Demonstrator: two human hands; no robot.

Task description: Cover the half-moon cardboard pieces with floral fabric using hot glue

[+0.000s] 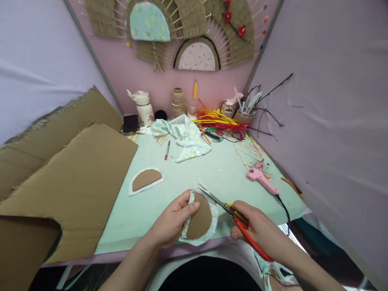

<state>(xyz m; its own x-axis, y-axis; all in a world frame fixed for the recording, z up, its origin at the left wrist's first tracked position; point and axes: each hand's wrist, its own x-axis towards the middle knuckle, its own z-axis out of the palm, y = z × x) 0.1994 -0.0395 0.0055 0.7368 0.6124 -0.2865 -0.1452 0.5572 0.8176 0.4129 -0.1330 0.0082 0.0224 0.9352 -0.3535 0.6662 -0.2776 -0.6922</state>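
Evidently mid-cut: left fingers [191, 208] pinch card half-disc [200, 219] with cloth [214, 216]; right fingers [246, 207] curl round scissors [247, 234], blades parted at cloth's edge. Second half-disc [147, 179] on counter [188, 178], ahead-left of left fingers. Cloth juts past both, seemingly unfinished.

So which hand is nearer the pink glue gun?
Right. The right hand, with scissors, is in front of the glue gun; the left hand, pinching the cardboard piece, is farther off, leftward.
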